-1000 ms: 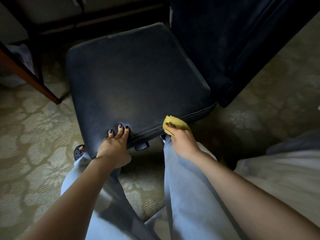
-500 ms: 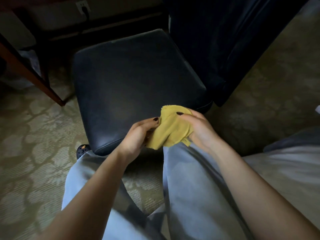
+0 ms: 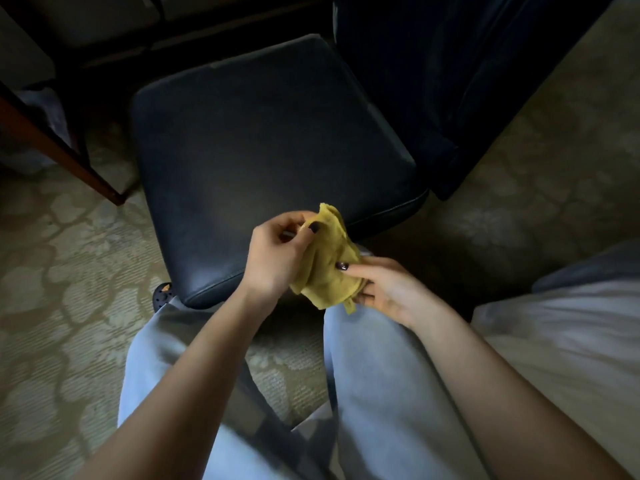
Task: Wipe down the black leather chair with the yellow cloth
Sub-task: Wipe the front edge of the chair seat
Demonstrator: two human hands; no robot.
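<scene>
The black leather chair seat (image 3: 263, 147) fills the middle of the head view, its backrest (image 3: 450, 81) rising at the upper right. A crumpled yellow cloth (image 3: 329, 268) hangs just in front of the seat's near edge, above my knees. My left hand (image 3: 277, 258) pinches the cloth's upper left part between thumb and fingers. My right hand (image 3: 388, 289) holds its lower right side with the thumb on top. Neither hand touches the chair.
A wooden table leg (image 3: 59, 154) slants down at the left. Patterned carpet (image 3: 62, 306) lies around the chair. A white bed or cushion edge (image 3: 571, 341) sits at the right. My legs in light trousers (image 3: 381, 393) are below, a dark shoe (image 3: 162, 292) by the seat.
My left hand left the seat's front edge and joined the right on the cloth. Both hands lifted the cloth off the seat edge and have turned it between them.
</scene>
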